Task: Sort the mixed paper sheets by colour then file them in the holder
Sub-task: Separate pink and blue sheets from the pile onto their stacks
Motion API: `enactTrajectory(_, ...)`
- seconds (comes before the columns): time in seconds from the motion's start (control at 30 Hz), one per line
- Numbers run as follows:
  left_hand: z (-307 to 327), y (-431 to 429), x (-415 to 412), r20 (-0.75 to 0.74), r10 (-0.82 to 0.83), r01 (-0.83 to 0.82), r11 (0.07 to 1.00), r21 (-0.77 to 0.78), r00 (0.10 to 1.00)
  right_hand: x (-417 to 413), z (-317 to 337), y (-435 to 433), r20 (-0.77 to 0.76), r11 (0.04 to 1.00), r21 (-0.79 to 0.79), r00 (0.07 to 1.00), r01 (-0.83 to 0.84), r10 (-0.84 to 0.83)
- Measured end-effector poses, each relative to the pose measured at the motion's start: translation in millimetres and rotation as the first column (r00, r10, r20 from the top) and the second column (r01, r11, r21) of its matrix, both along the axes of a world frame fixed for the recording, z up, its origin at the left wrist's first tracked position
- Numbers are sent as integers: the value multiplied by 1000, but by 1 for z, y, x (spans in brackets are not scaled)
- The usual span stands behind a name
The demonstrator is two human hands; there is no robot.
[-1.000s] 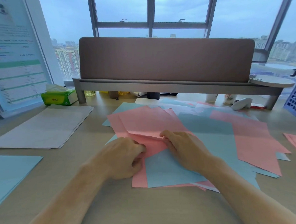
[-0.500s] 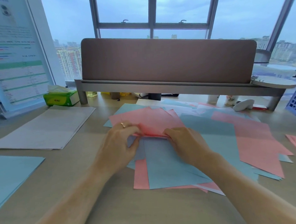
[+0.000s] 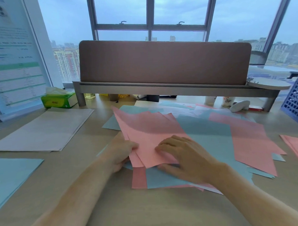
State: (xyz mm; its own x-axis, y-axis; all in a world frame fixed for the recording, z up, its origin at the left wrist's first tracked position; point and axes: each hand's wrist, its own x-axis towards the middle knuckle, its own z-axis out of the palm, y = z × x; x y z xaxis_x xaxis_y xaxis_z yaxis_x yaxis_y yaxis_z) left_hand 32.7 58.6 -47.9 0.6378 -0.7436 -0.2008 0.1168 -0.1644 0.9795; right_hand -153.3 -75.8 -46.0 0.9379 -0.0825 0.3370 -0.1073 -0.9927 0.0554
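Observation:
A mixed heap of pink and blue sheets (image 3: pixel 213 132) covers the middle of the desk. On top of it I hold a small bundle of pink sheets (image 3: pixel 148 129), its far edge curling upward. My left hand (image 3: pixel 122 151) pinches the bundle's left edge. My right hand (image 3: pixel 183 155) grips its near edge, fingers on top and thumb under it. A sorted white stack (image 3: pixel 44 130) lies at the left, a blue stack (image 3: pixel 10 175) at the near left, a pink stack (image 3: pixel 296 146) at the right edge. The blue mesh holder (image 3: pixel 295 104) stands at the far right.
A brown partition on a grey shelf (image 3: pixel 163 61) closes off the back of the desk. A green tissue box (image 3: pixel 58 100) and a standing printed board (image 3: pixel 13 58) are at the back left. Small items (image 3: pixel 239 104) sit under the shelf.
The pink sheets have been gathered and lifted off the heap, then drawn toward me. My left hand shifted to their left edge and my right hand now grips their near edge.

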Motion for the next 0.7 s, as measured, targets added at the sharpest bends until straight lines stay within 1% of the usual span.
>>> enactTrajectory(0.03,1,2,-1,36,-13,13,1000,6,999,-5,3,-3,1,987,147,998,62,-63)
enactTrajectory(0.07,4,4,-2,59,-15,17,1000,-19,998,-10,7,-6,15,941,303,987,148,-159)
enactTrajectory(0.1,6,5,-1,80,-18,23,998,-52,997,-13,9,-13,31,856,465,962,226,-271)
enactTrajectory(0.13,8,6,1,97,-29,38,996,-86,995,-14,13,-19,35,739,609,921,288,-388)
enactTrajectory(0.17,9,7,1,111,-52,64,992,-110,992,-12,16,-26,8,595,733,871,329,-491)
enactTrajectory(0.2,11,7,1,118,-72,87,987,-132,990,-10,20,-32,-32,448,829,828,335,-559)
enactTrajectory(0.23,12,6,2,120,-90,108,983,-149,989,-8,24,-38,-57,324,895,799,308,-599)
enactTrajectory(0.27,15,4,2,114,-112,131,976,-174,987,-6,29,-42,-51,241,937,784,252,-619)
enactTrajectory(0.3,19,1,2,112,-136,156,968,-197,984,-5,33,-48,-19,199,962,771,188,-637)
enactTrajectory(0.33,25,-1,2,121,-166,189,958,-216,979,-4,37,-53,21,174,977,755,124,-656)
enactTrajectory(0.4,39,-8,0,179,-212,249,943,-222,961,-4,46,-60,99,157,988,743,8,-662)
enactTrajectory(0.43,46,-12,0,215,-216,263,939,-222,953,-4,52,-62,148,172,984,748,-47,-647)
enactTrajectory(0.47,53,-17,0,241,-205,262,937,-231,948,-4,58,-64,212,210,973,748,-100,-629)
enactTrajectory(0.53,65,-28,0,272,-160,234,935,-268,949,-8,71,-67,351,325,929,708,-179,-612)
enactTrajectory(0.57,70,-32,1,281,-133,216,932,-291,950,-12,78,-68,411,366,904,682,-220,-605)
enactTrajectory(0.63,74,-39,3,298,-108,208,921,-330,949,-19,88,-69,486,397,870,650,-294,-585)
enactTrajectory(0.7,73,-43,3,316,-67,182,918,-352,946,-25,88,-70,484,369,873,669,-320,-564)
